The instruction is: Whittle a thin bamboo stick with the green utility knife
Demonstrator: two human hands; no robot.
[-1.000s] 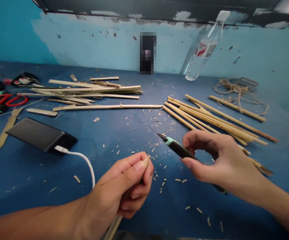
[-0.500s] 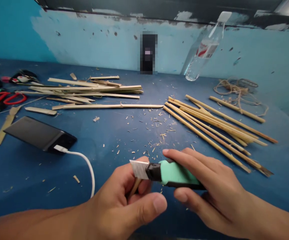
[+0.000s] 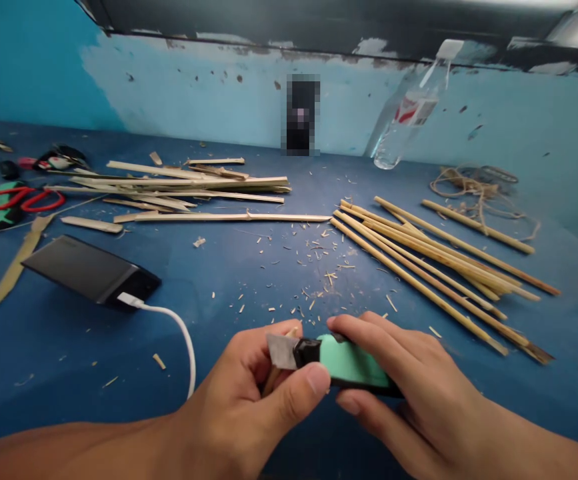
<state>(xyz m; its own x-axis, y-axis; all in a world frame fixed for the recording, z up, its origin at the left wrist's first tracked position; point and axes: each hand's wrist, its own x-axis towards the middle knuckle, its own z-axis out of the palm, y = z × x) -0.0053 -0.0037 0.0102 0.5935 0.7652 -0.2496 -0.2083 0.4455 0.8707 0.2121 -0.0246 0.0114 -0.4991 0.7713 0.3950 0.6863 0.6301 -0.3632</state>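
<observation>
My right hand [image 3: 413, 387] is closed around a green and black utility knife [image 3: 351, 363], its wide blade pointing left. In my left hand [image 3: 263, 393] is a thin bamboo stick [image 3: 271, 381], mostly hidden by the fingers and the blade. The blade lies over the stick, close to my left fingers; whether it touches the stick I cannot tell. My left thumb rests against the knife near the base of its blade. Small bamboo shavings [image 3: 331, 275] are scattered on the blue table [image 3: 239, 267] beyond my hands.
Bamboo sticks [image 3: 419, 243] lie at the right, by tangled twine [image 3: 473, 190]. Split bamboo strips [image 3: 183, 183] are piled at the back left. A phone [image 3: 86, 267] with a white cable [image 3: 183, 327], red-handled scissors [image 3: 43, 199] and a water bottle [image 3: 403, 123] are around.
My left thumb has come up against the knife near its blade. The knife has dipped slightly and its blade has tilted. The whole view has shifted a little.
</observation>
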